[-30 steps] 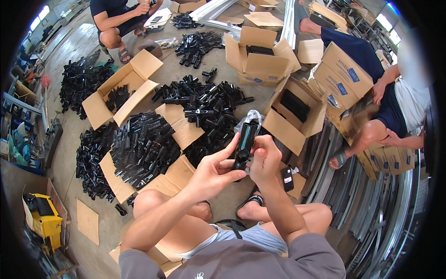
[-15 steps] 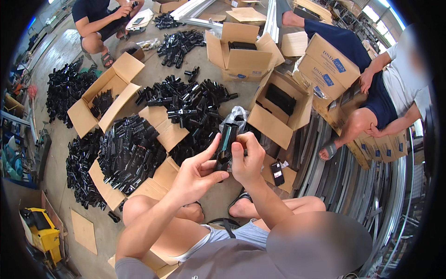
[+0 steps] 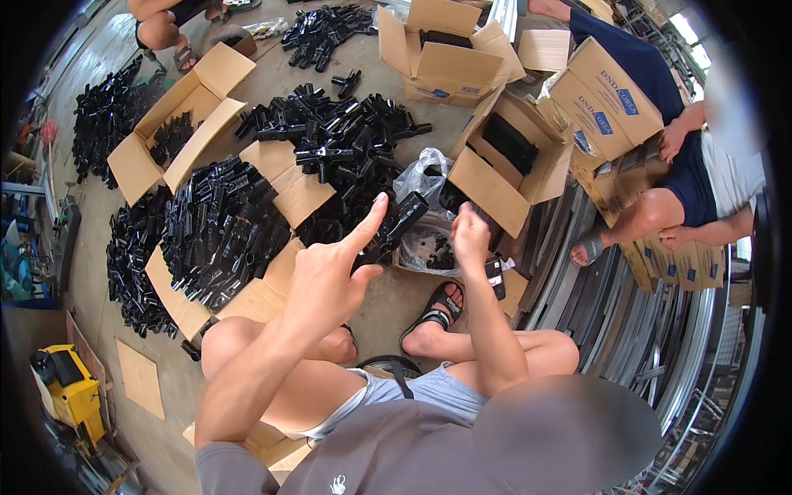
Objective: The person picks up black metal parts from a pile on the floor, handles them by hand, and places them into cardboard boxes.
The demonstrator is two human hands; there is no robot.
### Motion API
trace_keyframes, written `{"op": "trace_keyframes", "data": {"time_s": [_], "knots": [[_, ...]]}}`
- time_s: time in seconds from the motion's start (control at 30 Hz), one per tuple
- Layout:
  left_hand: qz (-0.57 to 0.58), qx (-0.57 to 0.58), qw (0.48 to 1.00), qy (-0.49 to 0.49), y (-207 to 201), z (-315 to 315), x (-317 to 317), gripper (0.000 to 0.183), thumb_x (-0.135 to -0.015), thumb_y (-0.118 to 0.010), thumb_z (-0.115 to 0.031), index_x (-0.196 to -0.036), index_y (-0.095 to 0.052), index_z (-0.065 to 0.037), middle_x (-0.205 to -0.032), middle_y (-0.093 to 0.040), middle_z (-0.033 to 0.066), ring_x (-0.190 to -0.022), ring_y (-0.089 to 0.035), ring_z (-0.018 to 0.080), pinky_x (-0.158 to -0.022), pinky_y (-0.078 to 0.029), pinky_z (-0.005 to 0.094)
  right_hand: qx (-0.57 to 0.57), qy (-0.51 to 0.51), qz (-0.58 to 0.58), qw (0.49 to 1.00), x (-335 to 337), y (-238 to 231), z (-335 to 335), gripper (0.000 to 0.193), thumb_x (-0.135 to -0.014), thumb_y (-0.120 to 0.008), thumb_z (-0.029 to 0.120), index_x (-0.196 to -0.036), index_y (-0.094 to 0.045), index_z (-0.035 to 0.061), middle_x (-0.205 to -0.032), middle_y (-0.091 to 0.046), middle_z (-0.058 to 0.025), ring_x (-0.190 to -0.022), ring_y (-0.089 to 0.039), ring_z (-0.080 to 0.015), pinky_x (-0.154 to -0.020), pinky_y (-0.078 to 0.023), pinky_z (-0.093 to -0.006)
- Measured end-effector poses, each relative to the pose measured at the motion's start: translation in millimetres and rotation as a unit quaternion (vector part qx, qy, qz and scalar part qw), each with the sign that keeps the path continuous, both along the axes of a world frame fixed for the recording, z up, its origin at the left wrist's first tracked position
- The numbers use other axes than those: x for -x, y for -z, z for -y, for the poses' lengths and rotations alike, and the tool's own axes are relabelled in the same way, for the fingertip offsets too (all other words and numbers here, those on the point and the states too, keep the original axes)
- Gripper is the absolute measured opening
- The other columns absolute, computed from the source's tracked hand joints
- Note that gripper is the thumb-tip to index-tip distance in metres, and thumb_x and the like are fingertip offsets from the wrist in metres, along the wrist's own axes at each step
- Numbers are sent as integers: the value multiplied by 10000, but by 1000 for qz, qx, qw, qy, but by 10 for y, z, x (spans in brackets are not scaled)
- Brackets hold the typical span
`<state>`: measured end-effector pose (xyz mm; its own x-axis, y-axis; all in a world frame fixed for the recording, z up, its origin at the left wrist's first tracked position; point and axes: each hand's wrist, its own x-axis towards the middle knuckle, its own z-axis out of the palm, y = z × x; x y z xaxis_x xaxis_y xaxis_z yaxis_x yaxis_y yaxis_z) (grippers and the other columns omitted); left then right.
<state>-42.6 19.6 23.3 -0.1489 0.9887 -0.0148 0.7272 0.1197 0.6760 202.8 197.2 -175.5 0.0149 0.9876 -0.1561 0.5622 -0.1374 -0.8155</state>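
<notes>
My left hand (image 3: pixel 330 276) grips a glossy black tubular fitting (image 3: pixel 404 216), its index finger stretched along one side and the lower fingers hidden behind the palm. The round end of the tube tilts up and to the right. To its right, my right hand (image 3: pixel 470 238) is apart from the tube, its fingers closed together; whatever they pinch is too small or hidden to make out. Between and beyond my hands lies a clear plastic bag (image 3: pixel 422 175). A lower plastic-lined container (image 3: pixel 411 252) with small black pieces sits beneath the right hand.
A heap of black fittings (image 3: pixel 346 124) lies ahead, and a stacked pile (image 3: pixel 219 227) lies on cardboard to the left. Open cartons (image 3: pixel 516 194) stand at the right and left. A phone (image 3: pixel 496 279) rests near my right knee. Another person sits at the right beside metal bars (image 3: pixel 569 305).
My right hand has come off the black fitting and moved right and closed. The left hand keeps the fitting, now tilted, and its index finger points up. The view has shifted slightly downward.
</notes>
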Motion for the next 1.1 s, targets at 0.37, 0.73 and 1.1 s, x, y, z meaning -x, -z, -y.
{"op": "trace_keyframes", "data": {"time_s": [0.37, 0.73, 1.1], "knots": [[-61, 70, 992, 83, 56, -37, -1, 1010, -824, -759, -40, -1672, -217, -122, -912, -723, 145, -748, -723, 340, -644, -573, 450, -213, -196, 307, 906, 214, 1136, -571, 300, -1046, -550, 282, -1187, -685, 53, -1295, -646, -169, -1237, -582, -363, -971, -495, -546], [-23, 70, 993, 93, 55, -217, -47, 1014, -873, -729, -69, -1682, -120, -121, -942, -714, 176, -769, -717, 366, -651, -564, 478, 87, -60, 296, 949, 172, 2526, -1780, 544, -1018, -511, 359, -1491, -557, 95, -1545, -533, -193, -1450, -482, -361, -1177, -409, -452], [-37, 112, 986, 116, 36, -392, -60, 1079, -846, -749, -76, -1687, -76, -144, -838, -723, 187, -715, -719, 389, -630, -572, 497, 109, -66, 320, 939, 76, 2199, -1804, 574, -972, -614, 287, -1512, -531, 109, -1558, -523, -183, -1459, -472, -348, -1179, -407, -436]]}}
